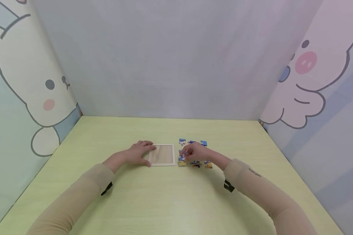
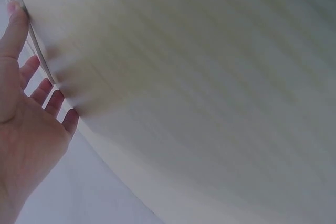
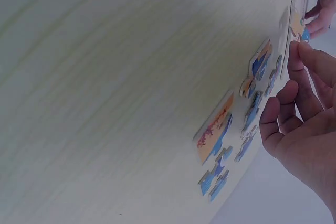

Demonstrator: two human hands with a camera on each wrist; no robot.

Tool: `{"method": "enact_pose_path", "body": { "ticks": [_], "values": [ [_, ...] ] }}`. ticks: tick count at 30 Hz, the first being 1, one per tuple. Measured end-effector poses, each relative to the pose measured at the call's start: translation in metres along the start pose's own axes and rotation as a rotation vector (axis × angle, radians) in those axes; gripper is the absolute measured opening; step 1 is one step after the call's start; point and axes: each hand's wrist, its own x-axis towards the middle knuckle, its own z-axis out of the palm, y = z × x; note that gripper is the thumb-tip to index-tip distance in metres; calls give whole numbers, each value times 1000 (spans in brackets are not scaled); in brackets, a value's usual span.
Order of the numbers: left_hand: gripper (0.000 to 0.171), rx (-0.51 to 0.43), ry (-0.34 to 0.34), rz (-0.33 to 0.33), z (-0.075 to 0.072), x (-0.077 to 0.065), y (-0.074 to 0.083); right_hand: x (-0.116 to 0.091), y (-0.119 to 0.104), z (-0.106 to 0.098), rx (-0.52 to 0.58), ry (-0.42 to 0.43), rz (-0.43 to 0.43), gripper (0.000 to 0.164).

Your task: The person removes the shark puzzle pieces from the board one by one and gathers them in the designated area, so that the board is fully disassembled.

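A square wooden puzzle tray (image 1: 161,165) with a pale rim and a bare inside lies on the table. Spread along its left side is my left hand (image 1: 139,153), index fingertip over the far rim and thumb at the near left corner. My right hand (image 1: 195,152) is just right of the tray, over the puzzle pieces. Between its thumb and index finger it pinches an orange-and-blue puzzle piece (image 3: 297,26), while the other fingers curl loosely. Beneath that hand, some pieces are partly hidden.
Several loose puzzle pieces lie in rough rows right of the tray, among them a blue one (image 1: 204,143), a yellow one (image 1: 181,164) and an orange one (image 1: 208,165). The pale table (image 1: 170,199) meets a grey curtain (image 1: 164,65) behind, with cartoon-printed curtains at both sides.
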Motion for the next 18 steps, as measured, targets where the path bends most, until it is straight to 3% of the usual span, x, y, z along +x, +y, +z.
{"method": "enact_pose_path", "body": {
  "ticks": [18],
  "values": [
    [81, 2, -23, -6, -2, 2, 2, -4, 6, -2, -84, 15, 12, 22]
  ]
}}
